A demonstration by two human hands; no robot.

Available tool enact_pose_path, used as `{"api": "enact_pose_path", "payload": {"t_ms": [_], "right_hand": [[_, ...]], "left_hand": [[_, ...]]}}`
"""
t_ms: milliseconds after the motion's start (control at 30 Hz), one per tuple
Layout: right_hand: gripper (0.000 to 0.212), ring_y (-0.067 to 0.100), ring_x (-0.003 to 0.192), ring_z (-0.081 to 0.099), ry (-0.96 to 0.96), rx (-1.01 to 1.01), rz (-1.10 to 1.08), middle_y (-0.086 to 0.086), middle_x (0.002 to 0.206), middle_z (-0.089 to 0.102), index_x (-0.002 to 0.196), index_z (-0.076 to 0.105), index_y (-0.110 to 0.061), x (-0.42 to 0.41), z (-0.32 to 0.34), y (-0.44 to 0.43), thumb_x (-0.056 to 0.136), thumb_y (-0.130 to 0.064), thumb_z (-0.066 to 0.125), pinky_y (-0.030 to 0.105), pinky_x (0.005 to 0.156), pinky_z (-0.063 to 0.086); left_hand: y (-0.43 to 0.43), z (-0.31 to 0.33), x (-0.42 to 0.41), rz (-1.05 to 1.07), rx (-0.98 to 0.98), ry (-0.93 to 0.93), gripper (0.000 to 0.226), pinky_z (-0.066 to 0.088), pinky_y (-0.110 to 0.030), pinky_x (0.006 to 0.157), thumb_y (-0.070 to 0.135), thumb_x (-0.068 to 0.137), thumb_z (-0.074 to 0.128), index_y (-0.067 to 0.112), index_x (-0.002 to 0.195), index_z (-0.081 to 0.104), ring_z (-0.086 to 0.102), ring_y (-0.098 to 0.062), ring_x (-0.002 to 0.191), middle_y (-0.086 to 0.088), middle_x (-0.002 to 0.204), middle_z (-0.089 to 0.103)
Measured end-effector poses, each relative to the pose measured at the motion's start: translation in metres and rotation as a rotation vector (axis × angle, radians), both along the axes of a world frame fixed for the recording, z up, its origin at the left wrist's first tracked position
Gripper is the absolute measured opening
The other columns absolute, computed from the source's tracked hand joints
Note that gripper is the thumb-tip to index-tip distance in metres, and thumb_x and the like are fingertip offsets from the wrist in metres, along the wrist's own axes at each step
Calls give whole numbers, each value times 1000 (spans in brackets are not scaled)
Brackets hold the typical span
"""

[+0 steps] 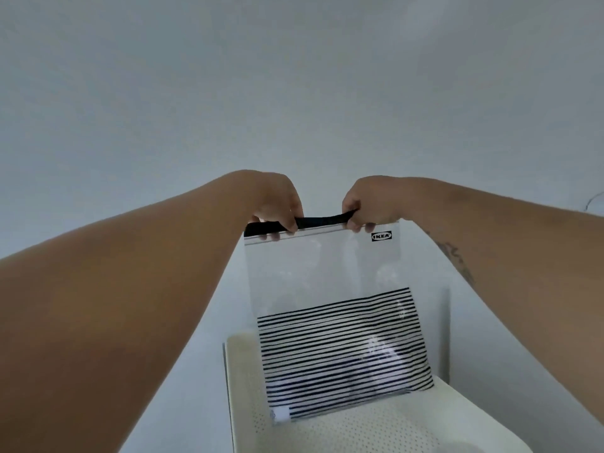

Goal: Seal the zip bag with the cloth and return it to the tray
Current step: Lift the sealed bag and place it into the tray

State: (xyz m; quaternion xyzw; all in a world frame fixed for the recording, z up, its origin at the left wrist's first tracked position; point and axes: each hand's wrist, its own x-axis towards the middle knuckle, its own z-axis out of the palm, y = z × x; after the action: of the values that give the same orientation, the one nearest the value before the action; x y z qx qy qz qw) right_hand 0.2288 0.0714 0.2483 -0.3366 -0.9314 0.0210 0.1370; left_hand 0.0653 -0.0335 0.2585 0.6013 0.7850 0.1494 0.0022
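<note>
A clear zip bag (313, 266) with a black top strip and black stripes over its lower half hangs upright above the tray. A dark and white cloth (366, 358) shows dimly behind the stripes at the bottom of the bag. My left hand (277, 204) pinches the black top strip near its left end. My right hand (369, 207) pinches the same strip near its right end. The bag's bottom edge rests on or just over the cream perforated tray (343, 433).
The tray lies on a pale white surface (183, 371) that fills the view around it. A plain white wall (294, 76) rises behind. Both forearms reach in from the lower corners.
</note>
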Motion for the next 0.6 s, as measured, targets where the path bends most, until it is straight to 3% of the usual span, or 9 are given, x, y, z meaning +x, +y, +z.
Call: {"api": "enact_pose_path", "payload": {"t_ms": [100, 167, 300, 467, 600], "right_hand": [[12, 25, 73, 58, 141, 84, 11, 3, 75, 61, 77, 65, -18, -9, -28, 18, 87, -10, 62, 29, 61, 43], [13, 30, 77, 61, 211, 155, 18, 4, 80, 59, 82, 64, -19, -16, -49, 27, 91, -12, 58, 34, 65, 48], [19, 27, 79, 60, 395, 264, 32, 3, 89, 63, 93, 69, -17, -20, -98, 37, 95, -16, 50, 36, 70, 49], [17, 24, 83, 61, 245, 123, 96, 2, 89, 67, 92, 69, -16, -8, -158, 37, 95, -18, 53, 37, 73, 51], [17, 18, 74, 62, 85, 61, 117, -4, 86, 63, 95, 72, -21, 5, -194, 28, 94, -20, 54, 31, 64, 48]], "left_hand": [[19, -19, -10, 12, 102, 66, 12, 60, -40, 77, 8, 83, 67, 14, 91, 74, 73, -30, 70, -17, 88, 75], [28, -33, -17, 23, 173, 106, 14, 57, -32, 66, 7, 83, 65, 15, 90, 74, 65, -24, 57, -13, 79, 74], [33, -63, -20, 30, 255, 288, 20, 54, -32, 73, 14, 82, 60, 30, 83, 71, 64, -20, 82, 7, 84, 62], [25, -119, -10, -12, 66, 309, 22, 54, -34, 74, 17, 82, 60, 34, 91, 71, 64, -19, 89, 7, 99, 66], [16, -169, 4, -32, -11, 282, 23, 48, -30, 70, 18, 84, 60, 32, 99, 70, 64, -19, 90, 5, 107, 64]]}}
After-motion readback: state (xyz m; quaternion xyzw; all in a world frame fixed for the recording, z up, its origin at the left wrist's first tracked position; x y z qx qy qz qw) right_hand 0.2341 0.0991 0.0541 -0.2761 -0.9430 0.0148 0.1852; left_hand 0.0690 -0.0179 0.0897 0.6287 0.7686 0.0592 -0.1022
